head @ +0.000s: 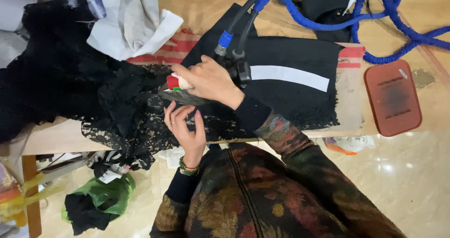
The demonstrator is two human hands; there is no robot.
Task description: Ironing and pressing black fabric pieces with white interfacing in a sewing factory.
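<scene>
1. The iron (187,90), grey-soled with a red-and-white grip, is sitting on black lace (136,111) under the right hand (211,81), whose fingers are clenching its handle.
2. The left hand (185,125) is pressing the lace just below the iron, fingers released and spread.
3. A green bag (105,193) on the floor is holding black cloth.
4. The iron's long axis is running left-right, tip pointing left, hoses (236,25) trailing away past the knuckles.

A steam iron (187,90) with a pointed metal soleplate and a red-and-white front lies low on the black lace fabric (136,111), tip pointing toward the lace pile on the left. Two dark hoses (239,22) with a blue fitting rise from its rear. The lace, floral and scallop-edged, spreads over the table (61,137) edge and hangs down in crumpled folds.
</scene>
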